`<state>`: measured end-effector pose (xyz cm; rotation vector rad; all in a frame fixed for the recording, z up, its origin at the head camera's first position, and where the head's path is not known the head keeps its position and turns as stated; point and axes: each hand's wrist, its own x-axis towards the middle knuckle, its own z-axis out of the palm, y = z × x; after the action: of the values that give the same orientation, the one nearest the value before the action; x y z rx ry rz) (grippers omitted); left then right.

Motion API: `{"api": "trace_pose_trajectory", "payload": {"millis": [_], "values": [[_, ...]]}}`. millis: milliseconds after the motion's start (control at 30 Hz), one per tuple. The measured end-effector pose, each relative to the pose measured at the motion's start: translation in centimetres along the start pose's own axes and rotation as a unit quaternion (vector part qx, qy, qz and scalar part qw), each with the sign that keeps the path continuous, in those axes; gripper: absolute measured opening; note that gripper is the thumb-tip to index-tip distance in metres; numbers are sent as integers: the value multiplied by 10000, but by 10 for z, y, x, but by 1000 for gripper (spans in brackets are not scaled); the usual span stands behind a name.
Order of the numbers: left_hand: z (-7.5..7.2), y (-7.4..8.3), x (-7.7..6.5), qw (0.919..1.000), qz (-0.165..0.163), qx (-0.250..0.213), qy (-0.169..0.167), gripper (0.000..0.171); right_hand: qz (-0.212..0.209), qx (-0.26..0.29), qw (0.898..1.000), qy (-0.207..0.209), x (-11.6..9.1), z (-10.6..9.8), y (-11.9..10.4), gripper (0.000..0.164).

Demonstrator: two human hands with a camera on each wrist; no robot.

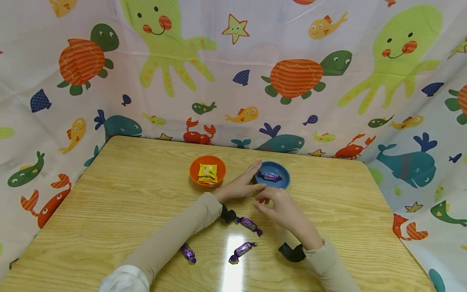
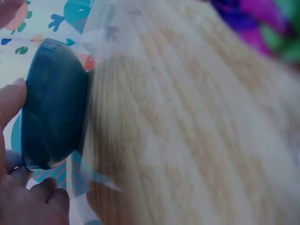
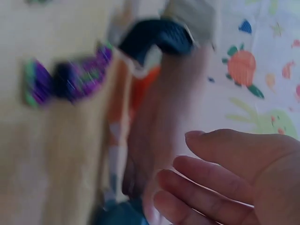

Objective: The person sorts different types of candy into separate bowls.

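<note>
While your left hand braces the blue bowl with outstretched fingers, your right hand hangs near it, relaxed and holding nothing. Brace lightly, and lift those right fingers clear of the rim, lest they jostle the purple candy inside.

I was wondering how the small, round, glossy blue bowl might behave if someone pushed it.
The small, round, glossy blue bowl would probably slide without flexing, since its wall looks smooth and rigid. Its low, wide shape suggests it should resist tipping under a gentle push. The shiny purple twist-wrapped candy inside might shift, as it appears to lie loose.
</note>
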<state>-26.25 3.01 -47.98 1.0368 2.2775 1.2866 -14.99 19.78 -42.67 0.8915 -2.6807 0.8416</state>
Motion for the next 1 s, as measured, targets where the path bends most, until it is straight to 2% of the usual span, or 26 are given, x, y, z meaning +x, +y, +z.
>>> {"api": "trace_pose_trajectory", "payload": {"millis": [167, 267, 400, 500, 1000], "values": [[1, -1, 1, 9999, -104, 17, 40, 85, 3, 71, 9986, -527, -14, 14, -6, 8], [1, -2, 1, 9999, -105, 57, 49, 86, -52, 59, 9973, -726, -20, 22, -6, 13], [0, -2, 2, 9999, -122, 88, 41, 87, 122, 70, 9956, -926, -24, 27, -7, 19], [-1, -1, 2, 9999, -134, 101, 32, 88, 269, 60, 9947, -987, -26, 30, -8, 19], [-2, 3, 0, 9997, -248, 68, 26, 86, 258, -237, 9956, -871, -26, 35, -8, 12]]}}
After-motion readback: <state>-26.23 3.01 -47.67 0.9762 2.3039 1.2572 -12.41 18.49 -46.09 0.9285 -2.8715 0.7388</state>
